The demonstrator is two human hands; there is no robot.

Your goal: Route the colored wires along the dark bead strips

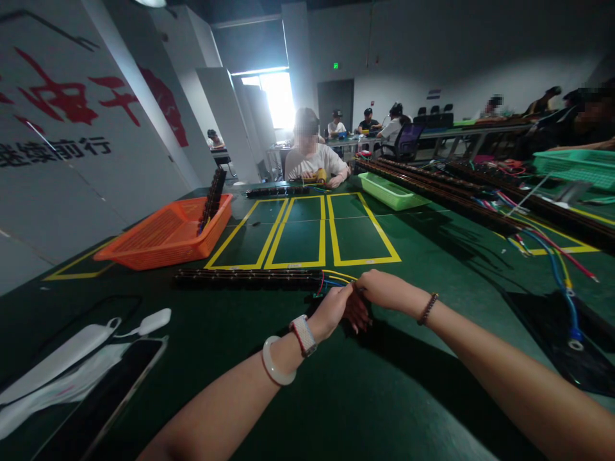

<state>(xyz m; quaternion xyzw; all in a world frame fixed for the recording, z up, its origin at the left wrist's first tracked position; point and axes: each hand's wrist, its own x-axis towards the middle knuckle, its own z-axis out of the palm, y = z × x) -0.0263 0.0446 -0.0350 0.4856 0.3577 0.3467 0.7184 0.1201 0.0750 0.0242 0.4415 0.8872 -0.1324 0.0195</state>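
Observation:
A long black strip assembly [250, 279] lies across the green table, with yellow, blue and red wires [339, 276] coming out of its right end. My left hand [333, 312] is closed at the wires, its thumb and fingers pinched together. Beside it, touching or nearly so, my right hand [384, 289] is bent over with its fingers closed at the wire ends. Reddish-brown pieces [358, 314] hang just below the two hands; what they are is unclear. The exact grip of each hand is partly hidden.
An orange basket [163, 234] holding a black strip stands at the left. Behind are yellow-taped rectangles, a green basket [391, 192] and a seated person [312, 157]. Long black strips [446, 195] with cables cross the right. A phone [106, 397] and white items lie front left.

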